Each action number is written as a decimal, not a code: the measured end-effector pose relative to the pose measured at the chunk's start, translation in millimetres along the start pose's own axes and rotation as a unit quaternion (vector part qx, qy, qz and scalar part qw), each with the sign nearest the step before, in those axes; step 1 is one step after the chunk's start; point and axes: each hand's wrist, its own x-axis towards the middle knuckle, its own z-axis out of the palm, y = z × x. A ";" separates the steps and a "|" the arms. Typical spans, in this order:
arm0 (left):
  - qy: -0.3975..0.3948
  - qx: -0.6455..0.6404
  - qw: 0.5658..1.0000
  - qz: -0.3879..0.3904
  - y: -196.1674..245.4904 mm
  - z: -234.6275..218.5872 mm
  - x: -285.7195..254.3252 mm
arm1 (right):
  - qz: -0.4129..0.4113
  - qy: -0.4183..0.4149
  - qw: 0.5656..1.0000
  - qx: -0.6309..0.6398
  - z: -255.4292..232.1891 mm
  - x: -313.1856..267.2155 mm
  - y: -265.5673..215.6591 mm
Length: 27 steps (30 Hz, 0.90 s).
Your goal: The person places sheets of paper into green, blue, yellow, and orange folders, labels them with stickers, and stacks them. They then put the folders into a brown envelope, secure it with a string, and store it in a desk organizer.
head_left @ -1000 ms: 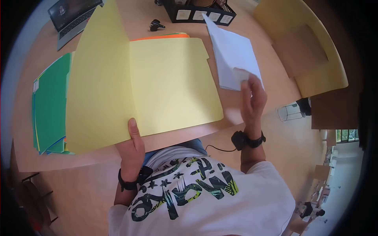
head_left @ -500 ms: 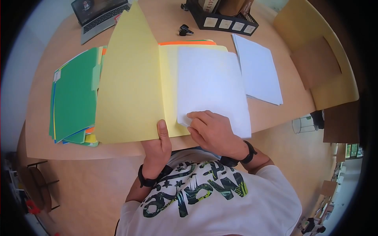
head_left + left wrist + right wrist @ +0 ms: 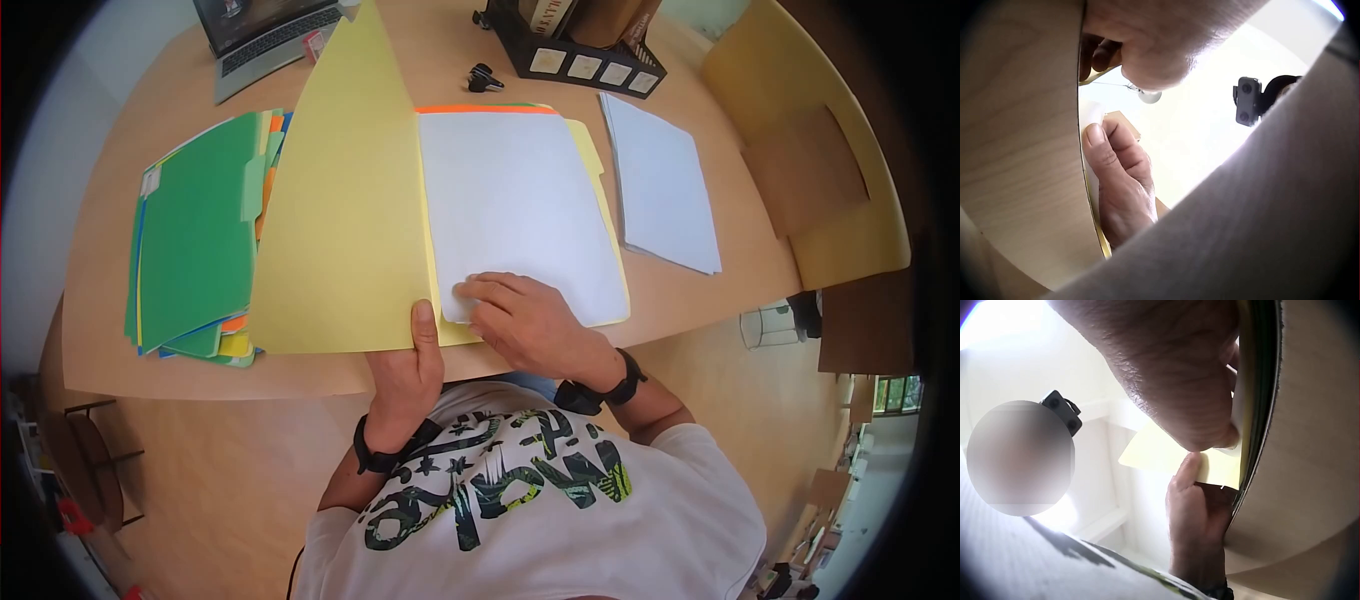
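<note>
A yellow file folder [image 3: 335, 240] lies opened in front of me, its left cover raised at an angle. My left hand [image 3: 405, 365] grips that cover at its lower edge, thumb on top; the right wrist view also catches this hand [image 3: 1192, 506] on the folder. White paper [image 3: 510, 190] lies over the folder's right half, close to the fold. Near the paper's lower left corner, my right hand [image 3: 530, 320] pinches it, fingers bent. The left wrist view has the right hand's thumb [image 3: 1096, 136] against the paper's edge.
Green, blue and yellow folders [image 3: 200, 235] are stacked at left. More white paper [image 3: 665, 185] lies right of the opened folder. Toward the back are a laptop [image 3: 275, 45], a small black object [image 3: 484, 78] and a black organizer [image 3: 590, 68]. A yellow chair [image 3: 810, 130] stands at right.
My right hand brought white paper leftward from the right-hand pile onto the opened folder, then shifted it left toward the fold. The left hand kept its grip on the cover.
</note>
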 end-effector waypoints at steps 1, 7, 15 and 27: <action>0.004 0.000 1.000 0.004 0.6 0.5 0.7 | 0.000 0.000 1.000 0.001 0.4 0.6 -0.5; -0.016 0.000 1.000 0.004 1.0 -1.6 0.0 | -0.004 0.001 1.000 0.004 1.2 2.6 -2.9; -0.225 -0.028 0.973 -0.036 -0.6 -35.4 6.9 | 0.014 -0.045 0.998 0.044 -4.2 0.8 -1.8; -0.035 -0.361 0.907 -0.214 -32.9 8.0 224.1 | 0.029 -0.069 0.995 0.067 -9.1 0.7 -1.8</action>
